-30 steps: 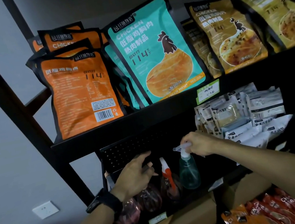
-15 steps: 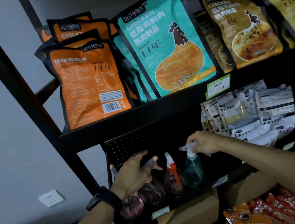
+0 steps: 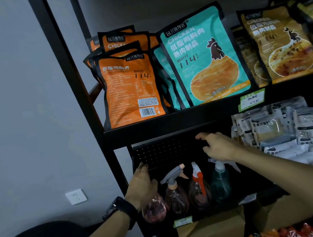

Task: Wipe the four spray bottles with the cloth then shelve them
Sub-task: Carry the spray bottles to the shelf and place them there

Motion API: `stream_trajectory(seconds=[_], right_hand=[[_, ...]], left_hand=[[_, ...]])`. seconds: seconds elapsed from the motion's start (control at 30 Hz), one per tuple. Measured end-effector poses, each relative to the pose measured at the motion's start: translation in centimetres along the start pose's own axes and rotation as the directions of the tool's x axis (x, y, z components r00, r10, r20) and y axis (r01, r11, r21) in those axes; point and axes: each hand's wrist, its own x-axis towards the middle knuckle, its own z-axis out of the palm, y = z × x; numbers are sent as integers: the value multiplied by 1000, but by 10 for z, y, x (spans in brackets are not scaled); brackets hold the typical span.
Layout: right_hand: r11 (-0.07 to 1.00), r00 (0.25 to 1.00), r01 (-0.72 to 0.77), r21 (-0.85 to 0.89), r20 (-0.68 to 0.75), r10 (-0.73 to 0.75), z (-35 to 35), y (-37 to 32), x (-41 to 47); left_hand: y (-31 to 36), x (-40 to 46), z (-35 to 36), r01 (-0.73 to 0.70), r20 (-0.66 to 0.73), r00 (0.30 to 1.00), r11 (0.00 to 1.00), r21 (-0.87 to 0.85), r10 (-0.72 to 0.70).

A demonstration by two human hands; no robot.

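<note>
I am seeing all four spray bottles standing in a row on the lower shelf (image 3: 249, 198), so I am judging the shelving as nearly finished. My left hand (image 3: 141, 184) is resting over the head of the leftmost pink bottle (image 3: 154, 209); its fingers (image 3: 141, 167) are pointing up toward the perforated back panel (image 3: 166, 151), and I cannot tell whether they are gripping the trigger beneath them or only lying on it. Just to the right of those fingers is standing the grey-trigger bottle (image 3: 175, 194), then the red-trigger bottle (image 3: 198, 188), then the teal bottle (image 3: 220, 181).

My right hand (image 3: 219, 146) is hovering above the teal bottle with its fingers (image 3: 201, 136) loosely spread and reaching left toward the panel, holding nothing; the teal bottle's white trigger is sitting just below the palm, and I cannot say whether they are touching.

I am seeing no cloth anywhere, and the dim light is not letting me judge whether the bottles are wiped clean. Going by how they are lined up, upright and close together, the wiping is probably done. What is left, as I read it, is little: letting go of the leftmost bottle and perhaps straightening the row. Above the fingers the chicken pouches (image 3: 203, 57) are filling the upper shelf, and white packets (image 3: 294, 129) are lying to the right.
</note>
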Motion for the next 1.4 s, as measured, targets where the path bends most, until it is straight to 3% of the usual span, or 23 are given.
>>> stream_trajectory(seconds=[0.17, 0.3, 0.53, 1.4], right_hand=[[970, 969, 240, -47, 66, -237, 26, -40, 3], [940, 943, 320, -116, 134, -305, 52, -60, 11], [952, 943, 279, -126, 226, -246, 76, -73, 18], [998, 987, 65, 1, 148, -64, 85, -76, 24]], left_hand=[[3, 9, 3, 85, 18, 996, 996, 6, -85], [6, 17, 10, 127, 17, 992, 991, 41, -128], [0, 24, 14, 157, 12, 987, 984, 86, -158], [-2, 29, 4, -17, 36, 999, 990, 141, 12]])
